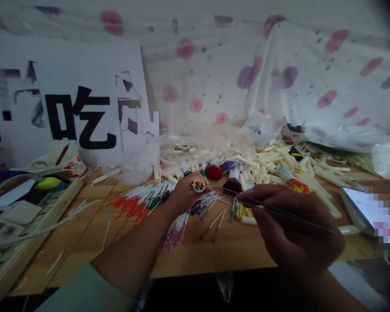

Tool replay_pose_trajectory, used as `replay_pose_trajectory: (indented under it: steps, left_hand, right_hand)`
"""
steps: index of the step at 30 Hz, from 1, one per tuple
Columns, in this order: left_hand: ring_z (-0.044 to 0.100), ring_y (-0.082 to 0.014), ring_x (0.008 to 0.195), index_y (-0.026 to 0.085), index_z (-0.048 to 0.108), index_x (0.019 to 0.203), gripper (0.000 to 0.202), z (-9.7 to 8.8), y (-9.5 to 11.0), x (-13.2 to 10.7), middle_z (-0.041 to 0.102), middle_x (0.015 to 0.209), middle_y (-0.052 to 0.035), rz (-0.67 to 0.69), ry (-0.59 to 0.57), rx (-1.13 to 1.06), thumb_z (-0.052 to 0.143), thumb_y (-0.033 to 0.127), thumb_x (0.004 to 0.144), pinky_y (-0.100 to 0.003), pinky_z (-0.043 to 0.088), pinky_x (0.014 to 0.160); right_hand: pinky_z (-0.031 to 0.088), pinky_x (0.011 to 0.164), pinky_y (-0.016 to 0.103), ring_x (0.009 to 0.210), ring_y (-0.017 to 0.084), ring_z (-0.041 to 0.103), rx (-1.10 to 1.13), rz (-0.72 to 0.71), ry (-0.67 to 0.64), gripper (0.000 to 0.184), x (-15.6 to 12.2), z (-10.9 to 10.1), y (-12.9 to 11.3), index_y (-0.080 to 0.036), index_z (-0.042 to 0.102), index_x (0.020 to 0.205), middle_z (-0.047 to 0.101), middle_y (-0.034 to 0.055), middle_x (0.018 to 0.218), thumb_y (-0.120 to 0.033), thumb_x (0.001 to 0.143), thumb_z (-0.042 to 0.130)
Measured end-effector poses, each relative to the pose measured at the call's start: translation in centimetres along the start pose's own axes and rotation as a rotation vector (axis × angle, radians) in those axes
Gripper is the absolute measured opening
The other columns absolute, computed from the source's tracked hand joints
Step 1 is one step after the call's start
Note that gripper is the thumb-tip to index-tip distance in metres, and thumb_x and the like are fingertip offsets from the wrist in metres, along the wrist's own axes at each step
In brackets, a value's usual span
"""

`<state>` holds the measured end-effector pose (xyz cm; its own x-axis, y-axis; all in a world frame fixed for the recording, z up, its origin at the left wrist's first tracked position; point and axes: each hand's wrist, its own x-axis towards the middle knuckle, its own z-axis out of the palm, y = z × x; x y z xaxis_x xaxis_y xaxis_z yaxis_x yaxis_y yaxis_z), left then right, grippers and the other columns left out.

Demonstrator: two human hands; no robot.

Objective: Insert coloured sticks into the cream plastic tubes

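My left hand (pixel 186 193) is closed around a short cream tube (pixel 198 186). The tube's round end faces me and shows several small coloured pieces packed inside its pale rim. To the right, my right hand (pixel 295 225) pinches a pair of thin metal tweezers (pixel 279 210). Their tips point left, a short way from the tube. Under and around my left hand lie bundles of thin white sticks with coloured ends: orange-red (pixel 130 203), pink (pixel 175 236) and dark purple (pixel 234 184). Two loose purple-ended sticks (pixel 217 225) lie on the wooden table (pixel 94 223).
Many cream tubes (pixel 273 162) are heaped behind my hands, with clear plastic bags (pixel 208 145) beyond. On the right a lit phone (pixel 360 212) leans. A wooden tray (pixel 52 234) with cables sits left. White cut-out boards (pixel 130 56) stand at the back left.
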<state>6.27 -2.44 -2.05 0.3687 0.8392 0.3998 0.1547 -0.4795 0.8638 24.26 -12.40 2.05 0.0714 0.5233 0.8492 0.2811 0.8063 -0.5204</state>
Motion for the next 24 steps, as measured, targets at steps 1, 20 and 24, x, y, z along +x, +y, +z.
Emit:
replay_pose_trajectory:
  steps: [1,20,24]
  left_hand:
    - [0.049,-0.0114,0.064,0.015,0.06,0.064,0.022,0.1,0.0,0.0,0.054,0.067,0.0002,0.014,-0.002,0.013,0.062,0.033,0.075,-0.025,0.039,0.064]
    - [0.051,-0.011,0.065,0.015,0.064,0.066,0.013,0.2,-0.4,-0.1,0.054,0.068,0.0006,0.086,-0.003,0.095,0.06,0.019,0.077,-0.024,0.039,0.064]
    - [0.051,-0.0113,0.065,0.015,0.065,0.067,0.015,0.1,-0.5,0.0,0.054,0.068,-0.0001,0.108,-0.069,0.068,0.059,0.023,0.078,-0.024,0.04,0.063]
  right_hand:
    - [0.055,0.075,0.033,0.084,0.018,0.065,-0.022,-0.009,-0.015,0.03,0.1,0.4,-0.3,-0.018,0.057,0.093,0.067,0.0046,0.09,-0.001,0.069,0.064]
    - [0.054,0.073,0.018,0.085,0.008,0.065,-0.237,-0.129,-0.135,0.024,-0.3,2.5,0.1,-0.018,0.054,0.088,0.069,0.0021,0.091,-0.002,0.072,0.063]
    - [0.054,0.071,0.017,0.084,0.007,0.065,-0.251,-0.111,-0.152,0.021,-0.1,2.2,-0.1,-0.018,0.053,0.086,0.069,0.0018,0.09,-0.003,0.074,0.062]
